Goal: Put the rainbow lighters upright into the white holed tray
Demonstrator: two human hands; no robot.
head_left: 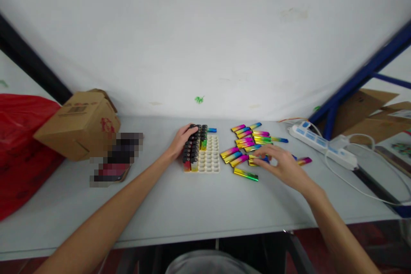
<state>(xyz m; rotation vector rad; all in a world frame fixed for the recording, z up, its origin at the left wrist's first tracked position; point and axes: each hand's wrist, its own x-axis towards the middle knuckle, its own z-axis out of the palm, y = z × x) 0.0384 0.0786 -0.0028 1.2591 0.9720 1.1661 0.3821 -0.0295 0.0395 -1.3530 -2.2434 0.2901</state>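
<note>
Left grip (181, 141) and right grip (278, 162) touch lighters (195, 149), closure unclear (grey table (199, 205), white wall (205, 43)).

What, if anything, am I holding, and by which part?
Your right hand is at a loose lighter, near its middle; I can't confirm a grip. Your left hand rests against the standing lighters.
</note>
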